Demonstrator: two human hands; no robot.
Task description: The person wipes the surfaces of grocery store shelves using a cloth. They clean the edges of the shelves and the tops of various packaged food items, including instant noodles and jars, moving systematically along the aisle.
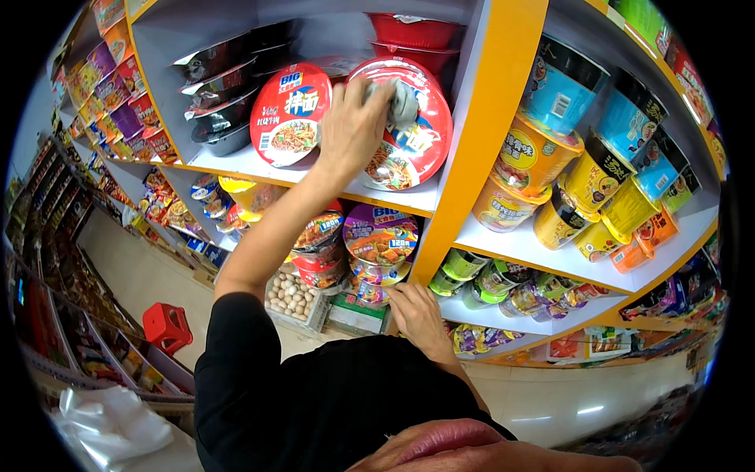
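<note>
My left hand (355,121) holds a crumpled grey cloth (403,105) against the lid of a large red instant noodle bowl (422,147), which stands on its side on the upper shelf. Beside it on the left, a smaller red noodle bowl (289,109) also faces outward. My right hand (417,318) rests lower down by the yellow shelf upright (433,248), its fingertips near stacked noodle bowls with purple lids (381,236). Whether the right hand grips the shelf edge cannot be told.
Black bowls (221,97) are stacked at the back left, red ones (413,35) behind the large bowl. Noodle cups (563,88) fill the shelf to the right. Below are a crate of eggs (321,312) and, on the floor, a red plastic stool (167,327). A plastic bag (112,428) lies lower left.
</note>
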